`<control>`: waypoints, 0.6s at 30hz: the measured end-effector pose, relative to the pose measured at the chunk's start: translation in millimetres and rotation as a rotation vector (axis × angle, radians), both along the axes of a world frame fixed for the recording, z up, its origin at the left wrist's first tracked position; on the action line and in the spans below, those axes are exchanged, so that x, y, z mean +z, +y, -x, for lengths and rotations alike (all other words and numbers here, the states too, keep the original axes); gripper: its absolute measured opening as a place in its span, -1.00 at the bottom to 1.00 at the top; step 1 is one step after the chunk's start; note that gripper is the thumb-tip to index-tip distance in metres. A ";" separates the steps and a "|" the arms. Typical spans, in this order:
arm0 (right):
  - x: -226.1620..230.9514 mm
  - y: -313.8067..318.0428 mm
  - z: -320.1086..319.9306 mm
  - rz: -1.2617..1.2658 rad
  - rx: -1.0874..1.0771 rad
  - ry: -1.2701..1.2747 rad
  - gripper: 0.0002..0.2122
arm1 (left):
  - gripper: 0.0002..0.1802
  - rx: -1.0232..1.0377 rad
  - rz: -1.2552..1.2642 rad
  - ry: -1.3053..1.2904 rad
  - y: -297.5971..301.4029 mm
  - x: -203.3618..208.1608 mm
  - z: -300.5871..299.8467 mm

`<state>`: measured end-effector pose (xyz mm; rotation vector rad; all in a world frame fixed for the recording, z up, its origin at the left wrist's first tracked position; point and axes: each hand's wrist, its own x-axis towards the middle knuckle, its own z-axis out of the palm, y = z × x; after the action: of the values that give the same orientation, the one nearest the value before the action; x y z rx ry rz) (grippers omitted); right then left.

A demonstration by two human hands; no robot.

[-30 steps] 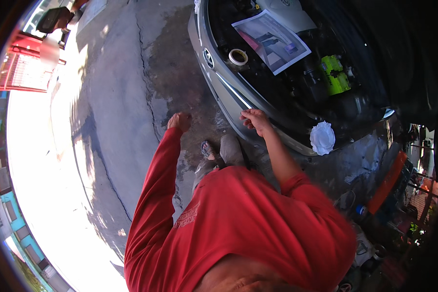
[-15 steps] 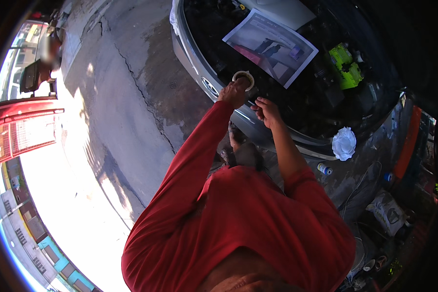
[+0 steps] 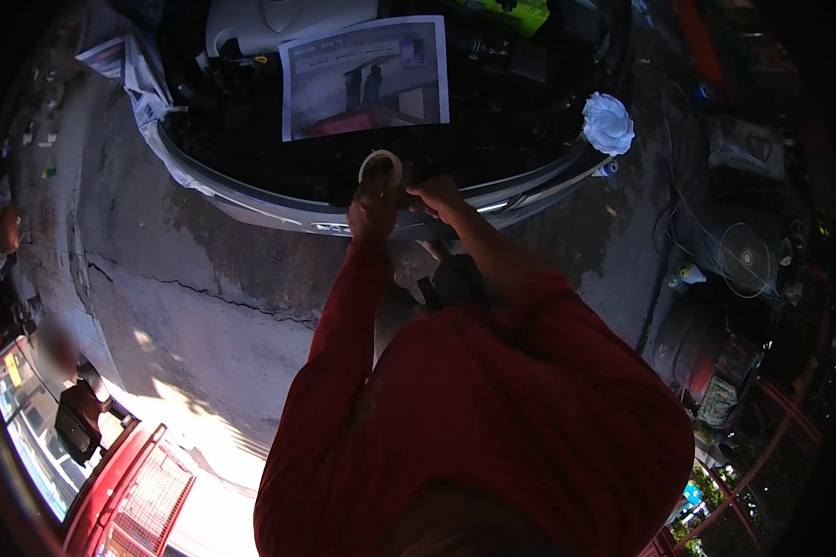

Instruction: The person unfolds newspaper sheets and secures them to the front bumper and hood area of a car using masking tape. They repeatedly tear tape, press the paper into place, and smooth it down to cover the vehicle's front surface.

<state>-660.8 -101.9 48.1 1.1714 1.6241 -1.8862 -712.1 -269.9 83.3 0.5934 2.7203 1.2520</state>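
My left hand [image 3: 373, 212] grips a cream roll of tape [image 3: 397, 165], its ring facing up over the car's front edge. Close beside it on the right, my right hand [image 3: 439, 198] has its fingers curled and pressed together; whether anything thin is between them is too dark to make out. Just beyond both hands lies the dark engine bay of a car, bordered by its grey front bumper [image 3: 260, 211]. A printed sheet [image 3: 367, 111] with a picture on it rests across the engine bay.
Newspaper [image 3: 146, 97] covers the car's left front corner, and a crumpled white wad [image 3: 608, 123] sits at the right one. A pale panel [image 3: 283, 20] and a yellow-green object [image 3: 528, 13] lie farther in. A standing fan [image 3: 746, 258] and cables are at right.
My view has swung to the right, so the car now spans the top. Both hands remain close together at its front edge, the tape roll still in my left hand.
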 end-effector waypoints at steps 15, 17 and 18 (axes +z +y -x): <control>53.1 150.2 -72.3 0.071 -0.691 0.339 -0.80 | -0.75 0.153 0.173 -0.182 -210.7 35.0 -46.6; 61.4 231.4 -103.2 0.016 -0.866 0.340 -0.81 | -0.74 0.196 0.224 -0.234 -217.4 29.4 -63.5; 61.1 267.4 -111.9 -0.055 -0.906 0.288 -0.82 | -0.74 0.194 0.228 -0.254 -215.6 26.4 -72.9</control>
<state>-549.0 165.5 109.2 1.9565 1.3788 -2.6475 -639.2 -485.5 109.8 0.1383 2.6967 0.9539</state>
